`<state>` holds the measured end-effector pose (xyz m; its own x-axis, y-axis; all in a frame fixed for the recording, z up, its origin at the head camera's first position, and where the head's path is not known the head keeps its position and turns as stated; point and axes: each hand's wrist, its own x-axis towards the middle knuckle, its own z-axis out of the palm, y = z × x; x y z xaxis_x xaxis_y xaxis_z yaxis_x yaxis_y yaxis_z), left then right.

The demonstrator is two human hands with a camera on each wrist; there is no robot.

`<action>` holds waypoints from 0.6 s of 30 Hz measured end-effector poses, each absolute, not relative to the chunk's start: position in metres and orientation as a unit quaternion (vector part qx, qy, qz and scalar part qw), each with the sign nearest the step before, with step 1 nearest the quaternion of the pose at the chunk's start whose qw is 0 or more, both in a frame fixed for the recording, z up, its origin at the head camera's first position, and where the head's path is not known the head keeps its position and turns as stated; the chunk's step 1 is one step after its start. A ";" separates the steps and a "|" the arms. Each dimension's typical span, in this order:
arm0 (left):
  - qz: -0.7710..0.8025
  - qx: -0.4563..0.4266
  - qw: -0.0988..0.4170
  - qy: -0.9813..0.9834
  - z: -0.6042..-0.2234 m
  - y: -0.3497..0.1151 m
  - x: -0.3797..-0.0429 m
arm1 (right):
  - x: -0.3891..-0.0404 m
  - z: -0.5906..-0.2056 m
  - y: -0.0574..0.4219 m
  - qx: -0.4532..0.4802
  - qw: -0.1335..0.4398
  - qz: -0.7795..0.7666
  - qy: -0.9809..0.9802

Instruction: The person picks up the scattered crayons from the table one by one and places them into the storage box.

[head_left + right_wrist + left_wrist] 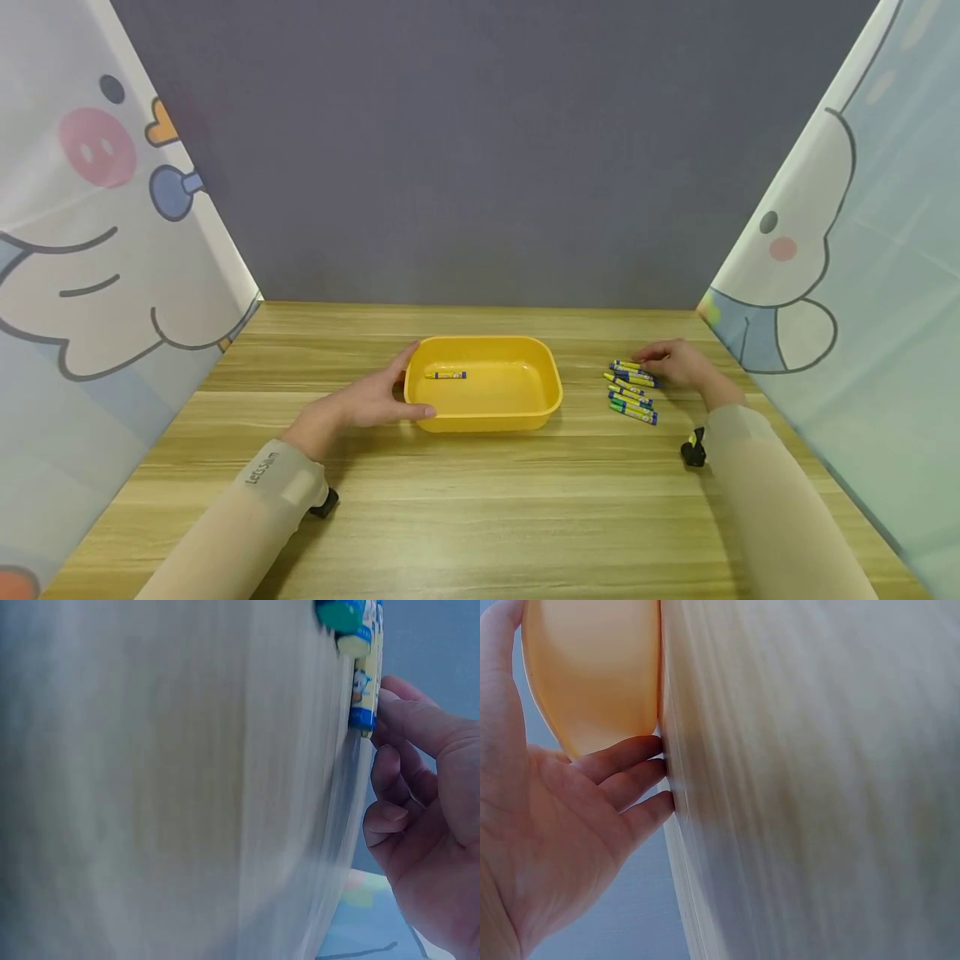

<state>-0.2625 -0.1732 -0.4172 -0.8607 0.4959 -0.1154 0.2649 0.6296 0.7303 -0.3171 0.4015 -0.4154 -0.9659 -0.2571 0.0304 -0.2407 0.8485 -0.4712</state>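
Note:
My left hand [378,398] holds the left end of a yellow plastic tray [487,423], thumb over the front rim and fingers along the side. In the left wrist view, fingertips [651,746] rest against the tray's wall, low by the tabletop. One yellow-wrapped crayon [447,376] lies inside the tray, toward its left. At the far end of several crayons [632,400], my right hand [675,364] reaches down with bent fingers. Its thumb and forefinger are right at a blue-ended crayon [364,697]; I cannot tell whether they pinch one.
The crayons lie in a loose column on the wood-grain table [480,508], right of the tray. A dark grey panel [480,158] stands behind the table. Cartoon-printed sheets [97,275] flank it on both sides.

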 end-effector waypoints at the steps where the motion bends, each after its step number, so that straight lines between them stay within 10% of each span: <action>1: 0.375 0.213 0.156 0.889 -0.417 -0.173 -0.263 | -0.317 -0.416 0.403 -0.128 0.018 -0.243 0.961; 18: 0.370 0.215 0.150 0.891 -0.420 -0.173 -0.265 | -0.312 -0.403 0.379 -0.119 0.026 -0.265 0.956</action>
